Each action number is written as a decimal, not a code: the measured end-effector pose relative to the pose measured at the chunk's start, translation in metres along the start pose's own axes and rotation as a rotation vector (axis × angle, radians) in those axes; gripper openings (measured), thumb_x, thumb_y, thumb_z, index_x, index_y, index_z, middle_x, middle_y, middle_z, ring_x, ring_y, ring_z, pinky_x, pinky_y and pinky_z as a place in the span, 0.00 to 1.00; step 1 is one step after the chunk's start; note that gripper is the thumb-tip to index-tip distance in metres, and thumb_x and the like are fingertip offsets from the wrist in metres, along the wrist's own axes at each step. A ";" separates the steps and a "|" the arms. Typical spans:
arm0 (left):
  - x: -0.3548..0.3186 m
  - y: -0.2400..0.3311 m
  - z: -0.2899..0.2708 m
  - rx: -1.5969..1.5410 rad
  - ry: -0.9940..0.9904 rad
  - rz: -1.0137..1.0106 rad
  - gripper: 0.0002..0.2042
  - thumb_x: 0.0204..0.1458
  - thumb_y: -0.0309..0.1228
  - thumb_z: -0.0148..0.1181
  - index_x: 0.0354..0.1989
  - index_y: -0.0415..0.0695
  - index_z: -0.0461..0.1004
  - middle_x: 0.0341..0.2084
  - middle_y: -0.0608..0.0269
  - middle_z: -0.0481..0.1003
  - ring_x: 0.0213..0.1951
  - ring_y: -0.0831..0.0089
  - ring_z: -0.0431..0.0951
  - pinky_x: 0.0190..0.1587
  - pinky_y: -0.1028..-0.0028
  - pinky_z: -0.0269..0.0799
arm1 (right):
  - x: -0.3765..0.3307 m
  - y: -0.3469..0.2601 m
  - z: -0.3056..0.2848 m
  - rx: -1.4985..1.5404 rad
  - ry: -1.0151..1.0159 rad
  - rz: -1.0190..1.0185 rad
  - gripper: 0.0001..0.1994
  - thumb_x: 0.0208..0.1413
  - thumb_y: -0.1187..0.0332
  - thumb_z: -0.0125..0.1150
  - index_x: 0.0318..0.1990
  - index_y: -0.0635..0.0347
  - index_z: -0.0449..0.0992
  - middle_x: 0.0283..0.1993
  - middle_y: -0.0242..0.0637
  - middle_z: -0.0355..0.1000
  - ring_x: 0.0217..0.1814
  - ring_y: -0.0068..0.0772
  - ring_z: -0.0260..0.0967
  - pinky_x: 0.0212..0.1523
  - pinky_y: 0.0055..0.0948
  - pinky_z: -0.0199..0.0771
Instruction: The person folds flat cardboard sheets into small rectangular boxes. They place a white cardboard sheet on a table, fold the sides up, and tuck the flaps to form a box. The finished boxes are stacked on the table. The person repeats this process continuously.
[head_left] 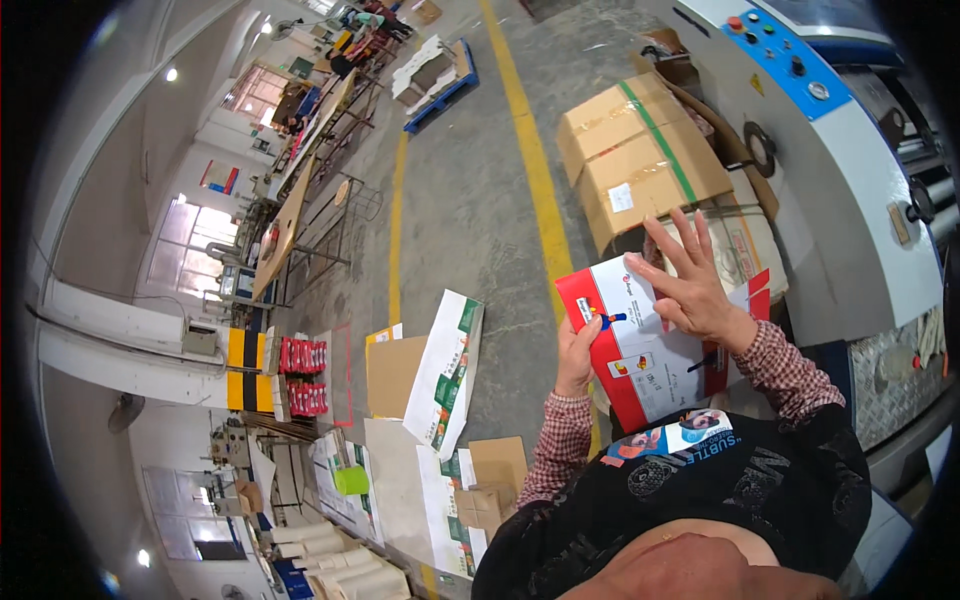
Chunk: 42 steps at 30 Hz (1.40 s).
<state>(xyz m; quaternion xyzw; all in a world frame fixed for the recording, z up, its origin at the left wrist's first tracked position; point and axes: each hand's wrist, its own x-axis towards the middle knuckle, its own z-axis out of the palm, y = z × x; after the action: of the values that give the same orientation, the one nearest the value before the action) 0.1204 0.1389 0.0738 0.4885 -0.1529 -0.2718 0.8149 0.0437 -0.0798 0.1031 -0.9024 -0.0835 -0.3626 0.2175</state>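
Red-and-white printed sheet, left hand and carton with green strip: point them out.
Red-and-white printed sheet (662,352): head view, on its white middle area.
Left hand (575,362): head view, on the middle of the hand.
Carton with green strip (630,167): head view, on cardboard left of the strip.

Two bare hands are at a red and white card (655,352). The left hand (575,362) holds its edge at nine o'clock, with the thumb on the front. The right hand (695,290) has its fingers spread out over the card at one o'clock. Out from the card, a big brown box (650,150) with a green strap sits at twelve. A grey machine (830,195) with a blue button panel (772,58) stands at two. A blue pallet (440,104) lies at eleven, and a white and green sheet (438,390) lies at nine.
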 end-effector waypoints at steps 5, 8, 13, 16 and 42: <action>0.019 0.034 -0.104 0.010 0.040 0.031 0.22 0.58 0.23 0.53 0.62 0.35 0.61 0.52 0.50 0.74 0.50 0.62 0.78 0.53 0.65 0.77 | 0.066 -0.033 0.075 -0.072 -0.031 -0.045 0.30 0.67 0.40 0.31 0.63 0.43 0.71 0.77 0.44 0.44 0.81 0.53 0.29 0.75 0.57 0.20; 0.037 0.067 -0.167 -0.045 0.002 0.057 0.21 0.58 0.23 0.53 0.61 0.35 0.62 0.51 0.50 0.74 0.49 0.63 0.79 0.52 0.64 0.78 | 0.104 -0.062 0.121 -0.043 -0.106 -0.121 0.29 0.67 0.40 0.32 0.64 0.39 0.70 0.78 0.43 0.43 0.81 0.51 0.28 0.75 0.56 0.20; 0.061 0.127 -0.278 -0.104 -0.018 0.070 0.20 0.59 0.24 0.52 0.60 0.36 0.63 0.51 0.55 0.74 0.49 0.68 0.78 0.52 0.68 0.77 | 0.193 -0.098 0.213 -0.157 -0.229 -0.166 0.28 0.66 0.41 0.33 0.65 0.39 0.70 0.78 0.42 0.42 0.81 0.51 0.27 0.75 0.56 0.20; 0.076 0.155 -0.342 -0.151 -0.036 0.054 0.20 0.59 0.24 0.52 0.61 0.37 0.63 0.51 0.56 0.74 0.51 0.69 0.77 0.53 0.68 0.75 | 0.239 -0.114 0.258 -0.016 -0.200 -0.184 0.30 0.67 0.39 0.29 0.65 0.39 0.70 0.78 0.42 0.42 0.81 0.52 0.28 0.75 0.56 0.21; 0.489 0.305 -0.707 -0.559 0.577 0.221 0.27 0.66 0.50 0.41 0.68 0.48 0.56 0.66 0.53 0.60 0.68 0.60 0.58 0.67 0.36 0.43 | 0.537 -0.059 0.712 0.843 -0.682 0.101 0.30 0.62 0.60 0.54 0.71 0.53 0.58 0.48 0.52 0.71 0.48 0.48 0.72 0.47 0.42 0.71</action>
<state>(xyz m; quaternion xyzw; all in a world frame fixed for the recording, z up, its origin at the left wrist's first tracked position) 0.9676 0.4677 -0.0025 0.2854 0.1096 -0.0657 0.9498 0.8540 0.2917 0.0357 -0.8064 -0.2440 0.0264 0.5380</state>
